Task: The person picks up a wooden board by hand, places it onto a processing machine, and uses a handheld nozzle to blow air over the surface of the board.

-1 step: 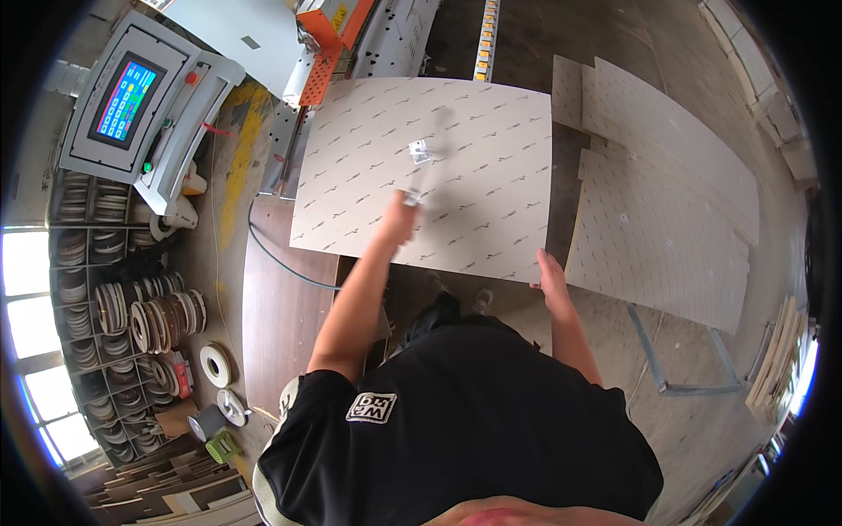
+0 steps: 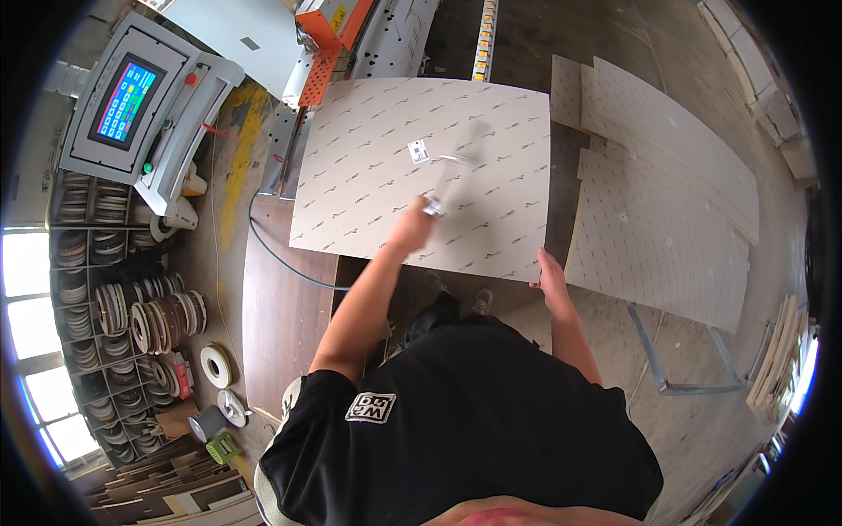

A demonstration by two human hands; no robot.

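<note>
A large pale panel (image 2: 360,197) with rows of small dark print lies flat in front of me, with a white label (image 2: 419,152) near its middle. My left hand (image 2: 411,231) is closed round a slender tool (image 2: 451,178) above the panel's near half. Motion smears the tool, so its kind is unclear; a silvery part shows at my fist. At the panel's near right corner, my right hand (image 2: 552,276) rests against the edge, thumb side up. Its inner fingers are hidden, and I cannot tell how firmly they grip.
An orange and white machine (image 2: 320,61) stands beyond the panel, with a control console (image 2: 132,105) at far left. A dark hose (image 2: 285,273) curves over a brown board (image 2: 281,307). More pale panels (image 2: 662,228) lie at right. Edging rolls (image 2: 158,320) fill the left rack.
My left hand and the blurred tool have shifted right and slightly toward me over the panel. My right hand stays at the corner.
</note>
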